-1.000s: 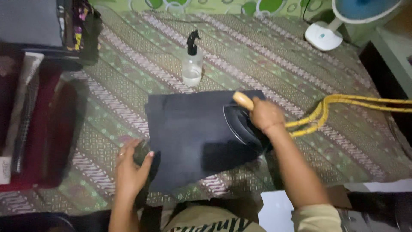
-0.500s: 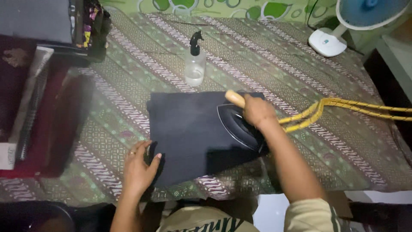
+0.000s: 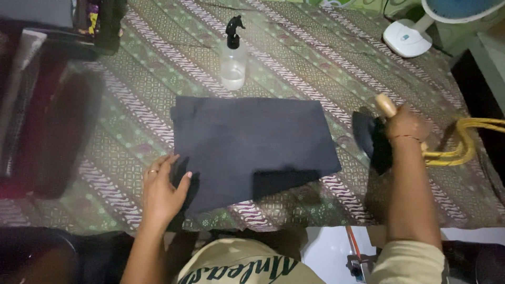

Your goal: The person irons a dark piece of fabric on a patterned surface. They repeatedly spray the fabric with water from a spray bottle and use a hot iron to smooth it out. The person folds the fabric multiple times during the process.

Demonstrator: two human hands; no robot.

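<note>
The folded cloth lies on the patterned mat, spray bottle behind, iron right.

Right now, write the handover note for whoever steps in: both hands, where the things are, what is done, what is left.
Left hand: flat on the patterned cloth, fingers on the lower left corner of the dark folded garment, pinning it.
Right hand: closed on the wooden handle of the iron, which is off the garment, to its right; yellow cord trails right.
Spray bottle: upright, just beyond the garment's far edge.
Fan base: far right corner.
Done: garment lies spread flat and looks smooth.
Left: iron is not on the fabric; whether more pressing is needed cannot be told.
</note>
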